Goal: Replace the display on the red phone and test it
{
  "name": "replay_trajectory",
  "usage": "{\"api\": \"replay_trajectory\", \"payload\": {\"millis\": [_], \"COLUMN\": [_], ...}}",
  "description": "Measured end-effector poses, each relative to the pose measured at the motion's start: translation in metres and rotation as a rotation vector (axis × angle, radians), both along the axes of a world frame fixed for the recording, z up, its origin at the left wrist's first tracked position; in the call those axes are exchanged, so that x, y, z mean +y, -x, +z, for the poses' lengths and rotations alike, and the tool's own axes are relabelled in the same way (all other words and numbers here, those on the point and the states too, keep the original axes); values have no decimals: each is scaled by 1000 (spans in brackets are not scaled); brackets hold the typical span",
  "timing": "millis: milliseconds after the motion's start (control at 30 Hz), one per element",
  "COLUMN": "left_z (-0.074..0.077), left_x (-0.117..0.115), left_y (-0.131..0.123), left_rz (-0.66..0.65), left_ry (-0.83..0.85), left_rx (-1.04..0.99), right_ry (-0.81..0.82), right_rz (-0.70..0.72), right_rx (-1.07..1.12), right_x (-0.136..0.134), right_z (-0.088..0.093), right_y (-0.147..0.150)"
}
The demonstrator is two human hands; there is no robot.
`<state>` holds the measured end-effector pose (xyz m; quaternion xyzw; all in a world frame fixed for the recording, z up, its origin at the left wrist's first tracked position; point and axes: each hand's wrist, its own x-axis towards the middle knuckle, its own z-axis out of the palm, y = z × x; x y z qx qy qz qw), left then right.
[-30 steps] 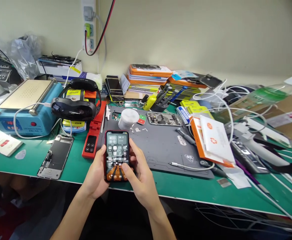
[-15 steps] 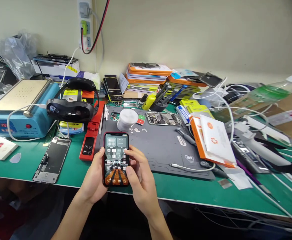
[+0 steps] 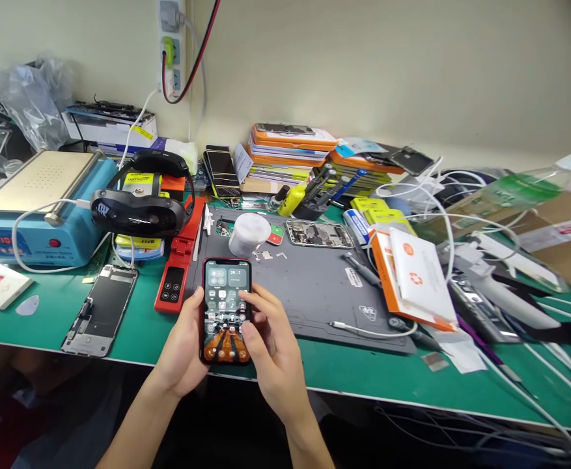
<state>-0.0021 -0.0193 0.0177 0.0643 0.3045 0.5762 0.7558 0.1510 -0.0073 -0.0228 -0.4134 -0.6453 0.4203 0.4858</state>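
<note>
A red-edged phone [image 3: 226,312] with its screen lit, showing rows of app icons, is held upright over the table's front edge. My left hand [image 3: 183,348] grips its left side, the thumb along the edge. On the right side my right hand [image 3: 273,352] holds the phone, with the index finger at the screen's edge and the thumb over the lower right corner. Behind the phone stands a white round tub [image 3: 249,234] on the grey mat [image 3: 314,286]. An opened phone body [image 3: 320,234] lies at the back of the mat.
A blue machine [image 3: 36,234] and a black headset [image 3: 139,212] stand at the left. A detached phone screen [image 3: 102,312] and a red tool [image 3: 172,280] lie nearer. White-and-orange boxes [image 3: 415,273], cables and a pen holder [image 3: 314,207] are to the right and back.
My right thumb and index finger have shifted slightly left over the phone. The camera view has moved a little; both hands keep hold of the phone.
</note>
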Motion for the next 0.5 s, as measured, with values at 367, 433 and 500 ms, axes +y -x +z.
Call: {"api": "replay_trajectory", "payload": {"millis": [367,433,500], "left_z": [-1,-2,-3], "left_x": [0,-1,-1], "left_y": [-1,-1,-1], "left_rz": [5,8,10], "left_ry": [-34,-32,-31], "left_rx": [6,11,13], "right_ry": [105,96,74], "right_rz": [4,15,32], "right_rx": [176,137,92], "right_x": [1,2,2], "right_z": [-2,-2,-1], "right_y": [0,-1,-1]}}
